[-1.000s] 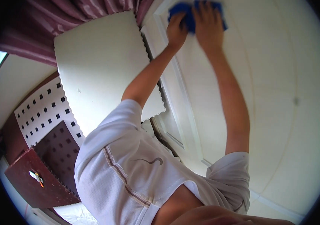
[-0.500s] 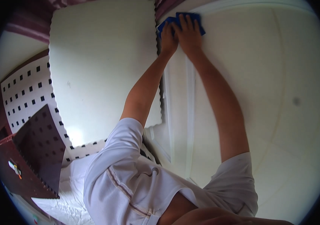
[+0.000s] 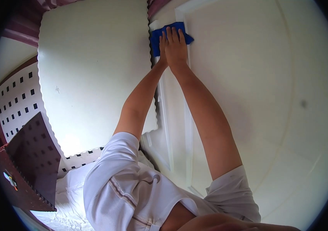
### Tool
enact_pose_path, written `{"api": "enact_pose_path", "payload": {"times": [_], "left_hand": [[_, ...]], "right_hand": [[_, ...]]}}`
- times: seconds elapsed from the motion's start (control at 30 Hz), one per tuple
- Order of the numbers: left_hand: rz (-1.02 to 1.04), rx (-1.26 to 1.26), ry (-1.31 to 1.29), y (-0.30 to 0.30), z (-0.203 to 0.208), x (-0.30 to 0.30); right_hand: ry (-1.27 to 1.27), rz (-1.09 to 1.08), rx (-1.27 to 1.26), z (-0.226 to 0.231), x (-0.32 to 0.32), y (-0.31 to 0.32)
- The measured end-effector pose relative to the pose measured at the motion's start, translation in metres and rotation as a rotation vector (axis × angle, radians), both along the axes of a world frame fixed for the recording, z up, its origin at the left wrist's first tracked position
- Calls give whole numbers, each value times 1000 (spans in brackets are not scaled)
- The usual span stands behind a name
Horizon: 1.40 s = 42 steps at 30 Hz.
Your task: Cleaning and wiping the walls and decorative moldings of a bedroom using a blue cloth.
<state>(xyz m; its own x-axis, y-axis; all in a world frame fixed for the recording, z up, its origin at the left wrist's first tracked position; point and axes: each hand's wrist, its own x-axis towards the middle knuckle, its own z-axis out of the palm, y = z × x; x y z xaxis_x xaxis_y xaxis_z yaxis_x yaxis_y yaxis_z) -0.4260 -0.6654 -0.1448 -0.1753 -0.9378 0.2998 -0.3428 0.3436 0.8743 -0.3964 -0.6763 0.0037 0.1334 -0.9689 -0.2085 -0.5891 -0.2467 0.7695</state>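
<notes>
A blue cloth [image 3: 179,27] lies against a white surface [image 3: 241,77] with raised strips, near the upper middle of the view. My right hand [image 3: 176,48] is flat on the cloth, its fingers stretched upward. Close beside it, my left hand [image 3: 163,52] also presses on the cloth with straight fingers, partly overlapped by the right one. Both arms reach up and forward. To the left of the hands stands a large pale panel [image 3: 94,77] with a scalloped edge, and the cloth's left side comes up to that edge.
Pink-purple curtains [image 3: 25,25] hang at the upper left. A white board with black squares [image 3: 19,102] is behind the pale panel. At lower left stands a dark reddish-brown piece [image 3: 21,181] with an upright glossy panel. White bedding-like fabric [image 3: 66,196] lies beside it.
Both hands and the cloth have moved left and slightly down the white surface, to beside the scalloped panel. The whole view has shifted a little.
</notes>
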Motion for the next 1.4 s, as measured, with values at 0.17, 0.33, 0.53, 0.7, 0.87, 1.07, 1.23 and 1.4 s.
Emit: {"api": "enact_pose_path", "payload": {"times": [0.17,0.33,0.53,0.7,0.87,1.07,1.23,1.4], "left_hand": [[-76,101,7,102,13,-1],[-120,169,17,221,30,9],[-369,394,14,365,44,33],[-322,161,148,494,10,49],[-458,256,69,640,30,83],[-136,756,314,711,61,78],[-179,900,410,725,30,81],[-66,1994,784,731,28,92]], "right_hand": [[-412,76,-208,17,0,89],[-503,30,-322,21,7,201],[-481,-225,-205,28,12,375],[-704,-325,-224,45,34,523],[-702,-396,-331,32,38,667],[-643,-514,-347,34,48,715],[-602,-589,-306,32,65,741],[-726,-826,-282,14,81,804]]}}
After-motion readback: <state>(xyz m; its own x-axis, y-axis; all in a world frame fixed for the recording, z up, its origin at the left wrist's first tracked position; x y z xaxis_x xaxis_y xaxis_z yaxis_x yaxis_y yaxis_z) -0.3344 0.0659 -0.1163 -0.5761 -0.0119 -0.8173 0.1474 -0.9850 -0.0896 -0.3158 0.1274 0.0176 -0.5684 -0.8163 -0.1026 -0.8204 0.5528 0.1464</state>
